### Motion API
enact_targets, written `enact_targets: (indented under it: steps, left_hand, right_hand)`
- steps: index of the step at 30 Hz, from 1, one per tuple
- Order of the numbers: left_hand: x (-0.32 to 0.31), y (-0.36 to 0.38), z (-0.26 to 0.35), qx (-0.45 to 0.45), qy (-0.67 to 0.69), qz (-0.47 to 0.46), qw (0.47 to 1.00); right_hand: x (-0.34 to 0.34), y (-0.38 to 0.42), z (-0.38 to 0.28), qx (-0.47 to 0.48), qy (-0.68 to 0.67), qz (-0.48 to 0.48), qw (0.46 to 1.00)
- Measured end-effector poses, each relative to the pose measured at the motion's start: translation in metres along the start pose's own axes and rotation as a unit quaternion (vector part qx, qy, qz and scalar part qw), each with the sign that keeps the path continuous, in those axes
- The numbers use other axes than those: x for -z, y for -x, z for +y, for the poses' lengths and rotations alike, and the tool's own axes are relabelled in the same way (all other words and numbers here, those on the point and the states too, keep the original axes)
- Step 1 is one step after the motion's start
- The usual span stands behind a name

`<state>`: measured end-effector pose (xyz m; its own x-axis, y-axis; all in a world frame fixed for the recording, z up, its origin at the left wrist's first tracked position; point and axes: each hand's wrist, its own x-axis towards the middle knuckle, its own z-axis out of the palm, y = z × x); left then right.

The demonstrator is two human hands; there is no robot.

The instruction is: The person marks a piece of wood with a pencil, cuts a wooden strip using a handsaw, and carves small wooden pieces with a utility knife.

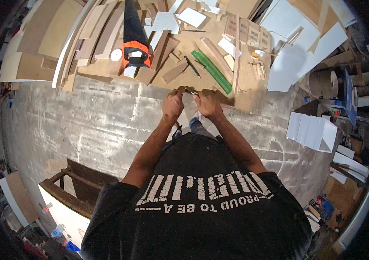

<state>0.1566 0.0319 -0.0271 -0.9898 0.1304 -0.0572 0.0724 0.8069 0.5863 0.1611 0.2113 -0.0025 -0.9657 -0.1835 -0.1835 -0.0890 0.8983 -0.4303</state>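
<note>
My left hand (173,105) and my right hand (208,105) are close together just off the near edge of the workbench (160,90), both with fingers closed. Between their fingertips is a small thin piece (189,90), partly light and partly dark, too small to name. Just beyond the hands lie a dark pen (191,67) and a green ruler (211,71). Short wood offcuts (175,71) are to the left of the pen. Farther left, a handsaw (136,54) with an orange and black handle points away from me.
Long wood strips (93,32) fill the bench's left side. White panels (297,47) lie at the right, with a handwritten sheet (166,21) at the back. Folded white card (310,131) stands on the concrete floor (93,112) at right; a dark-framed piece (69,186) is behind me at left.
</note>
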Motion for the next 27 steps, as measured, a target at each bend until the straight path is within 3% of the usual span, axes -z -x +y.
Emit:
enact_targets:
  steps: [1,4,7,10,16,23,27]
  left_hand:
    - [0.0,0.002,-0.001,0.0,0.01,-0.001,1.0]
    - [0.0,0.0,-0.002,-0.001,0.023,0.002,1.0]
    - [-0.007,0.001,-0.009,-0.008,0.037,0.013,0.999]
    - [-0.008,0.001,-0.007,-0.008,0.049,0.011,0.999]
    - [-0.006,-0.003,-0.007,-0.008,0.015,-0.001,1.0]
    - [-0.002,-0.001,-0.004,-0.028,-0.055,-0.035,0.997]
    - [-0.002,-0.006,-0.003,-0.038,-0.066,-0.018,0.997]
  right_hand:
    - [-0.008,-0.003,0.004,-0.042,-0.02,-0.039,0.998]
    - [-0.023,0.004,0.015,0.022,-0.087,0.016,0.996]
    - [-0.034,0.007,0.021,0.006,-0.109,0.012,0.994]
    - [-0.028,0.008,0.014,0.001,-0.104,-0.018,0.994]
    - [-0.045,0.009,0.01,-0.01,-0.082,0.037,0.996]
    - [-0.03,0.012,-0.005,-0.081,-0.025,-0.015,0.996]
    - [-0.019,0.009,-0.007,-0.056,-0.024,0.008,0.998]
